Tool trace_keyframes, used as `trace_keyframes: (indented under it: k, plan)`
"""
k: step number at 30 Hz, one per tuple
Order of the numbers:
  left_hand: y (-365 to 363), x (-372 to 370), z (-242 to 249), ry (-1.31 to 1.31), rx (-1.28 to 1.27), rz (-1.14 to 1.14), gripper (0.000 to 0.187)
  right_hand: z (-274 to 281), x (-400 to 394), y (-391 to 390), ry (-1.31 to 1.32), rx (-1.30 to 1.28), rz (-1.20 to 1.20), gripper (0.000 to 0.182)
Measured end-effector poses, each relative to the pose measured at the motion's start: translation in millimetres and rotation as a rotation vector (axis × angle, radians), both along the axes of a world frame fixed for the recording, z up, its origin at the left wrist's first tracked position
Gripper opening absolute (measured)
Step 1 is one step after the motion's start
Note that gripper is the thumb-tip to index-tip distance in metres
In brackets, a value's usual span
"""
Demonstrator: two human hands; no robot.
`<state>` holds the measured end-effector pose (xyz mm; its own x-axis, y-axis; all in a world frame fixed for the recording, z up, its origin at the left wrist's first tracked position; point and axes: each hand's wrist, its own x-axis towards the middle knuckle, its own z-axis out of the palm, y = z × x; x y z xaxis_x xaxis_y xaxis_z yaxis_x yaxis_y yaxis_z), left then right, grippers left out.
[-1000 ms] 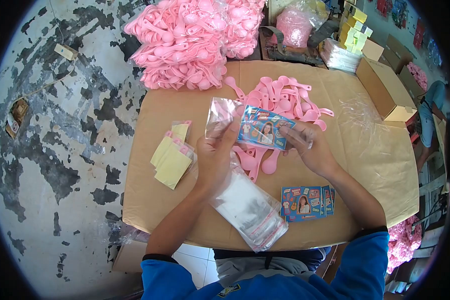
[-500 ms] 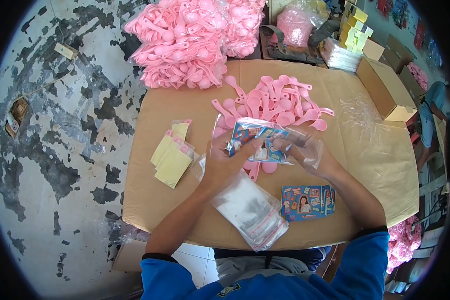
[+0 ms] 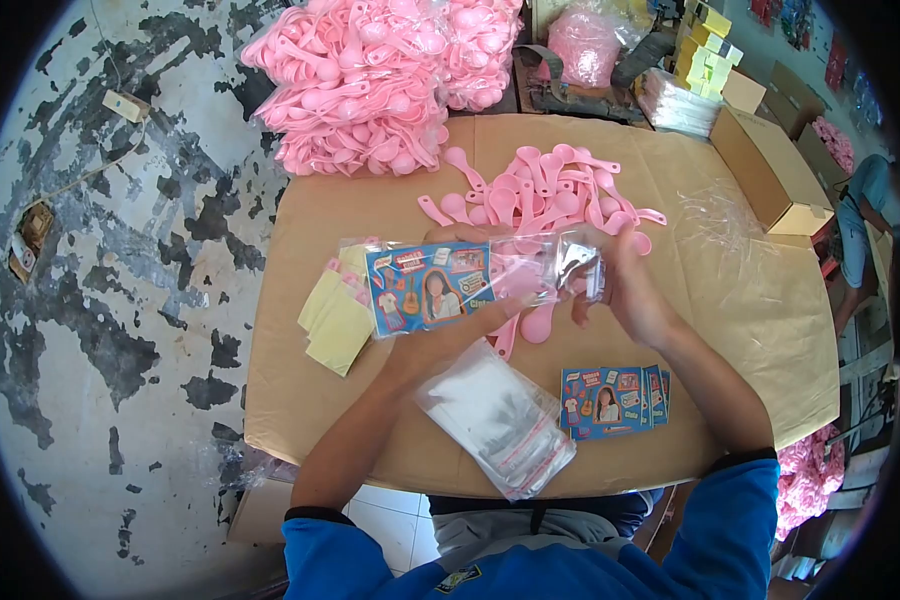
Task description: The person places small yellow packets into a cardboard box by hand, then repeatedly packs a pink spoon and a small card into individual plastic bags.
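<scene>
The left forearm slants up over the bench (image 3: 730,340); the left hand (image 3: 458,328) pinches a clear bag (image 3: 526,262) holding a blue card (image 3: 408,292), thumb in front, other fingers mostly hidden behind. The right hand (image 3: 625,285), wrist bent inward, pinches the bag's shiny end between curled fingers, near pink spoons (image 3: 562,205).

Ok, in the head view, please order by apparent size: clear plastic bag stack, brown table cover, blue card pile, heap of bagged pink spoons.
Largest first:
brown table cover
heap of bagged pink spoons
clear plastic bag stack
blue card pile
</scene>
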<state>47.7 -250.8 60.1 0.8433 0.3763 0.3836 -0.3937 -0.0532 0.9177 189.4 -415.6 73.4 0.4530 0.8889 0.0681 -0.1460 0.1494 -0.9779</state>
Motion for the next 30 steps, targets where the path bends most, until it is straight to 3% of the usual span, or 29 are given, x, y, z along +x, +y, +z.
trace_keyframes:
  k: [2, 5, 6, 9, 10, 13, 14, 17, 23, 26, 30]
  plan:
    - [3, -4, 6, 0.085, -0.039, 0.033, 0.054, -3, 17, -5, -0.352, -0.087, 0.019, 0.039]
    - [3, -5, 15, 0.115, -0.130, 0.126, 0.051, 6, 41, -11, -0.160, -0.054, -0.192, 0.030]
    - [9, -2, 12, 0.033, -0.091, 0.125, 0.051, 8, 54, -14, -0.265, -0.052, -0.169, 0.016]
    - [20, 5, 3, -0.118, -0.012, 0.087, 0.048, -1, 63, -18, -0.982, -0.287, -0.106, 0.015]
    - [19, 5, 2, -0.110, 0.009, 0.086, 0.049, -8, 61, -20, -1.139, -0.222, -0.010, 0.026]
    - [12, 2, 5, -0.010, -0.007, 0.066, 0.051, -26, 38, -11, -1.479, -0.327, 0.113, 0.026]
    - [10, 1, 6, 0.038, -0.023, 0.056, 0.051, -34, 32, -6, -1.541, -0.390, 0.083, 0.027]
    - [13, 4, -1, -0.019, -0.037, 0.010, 0.053, -49, 39, 1, -1.818, -0.245, -0.074, 0.029]
    - [28, 3, -9, -0.047, -0.189, -0.034, 0.053, -33, 51, -7, -1.831, -0.256, -0.023, 0.024]
    - [32, 8, -16, -0.104, -0.249, 0.008, 0.054, -3, 46, -14, -1.175, -0.274, -0.154, 0.017]
    - [32, 11, -18, -0.108, -0.355, -0.021, 0.053, 20, 42, -21, -0.929, 0.024, -0.251, 0.010]
